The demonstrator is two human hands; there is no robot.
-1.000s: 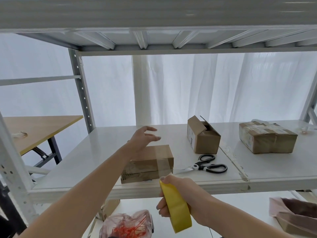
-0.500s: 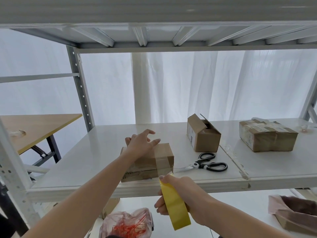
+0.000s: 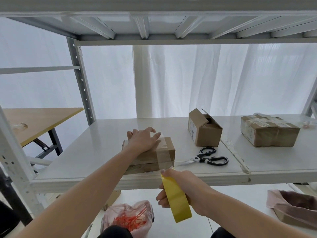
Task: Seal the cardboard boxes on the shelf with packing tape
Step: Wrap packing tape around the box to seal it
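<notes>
Box [image 3: 149,159] at shelf [image 3: 92,162] edge, left hand [image 3: 143,142] flat atop; right hand [image 3: 187,185] grips tape roll [image 3: 175,198].

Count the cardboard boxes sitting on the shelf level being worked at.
3: the front box under the left hand, the open box behind the scissors, the taped box far right. Cardboard on the level below is partly hidden.

Shelf [image 3: 103,152] is glossy white. Front box [image 3: 145,168] on it: plain brown. Scissors [image 3: 208,158] on it: black handles, white trim. Tape roll [image 3: 176,200] before it: yellow. Pinkish bag [image 3: 111,212] underneath, orange-red ties [image 3: 128,220].
</notes>
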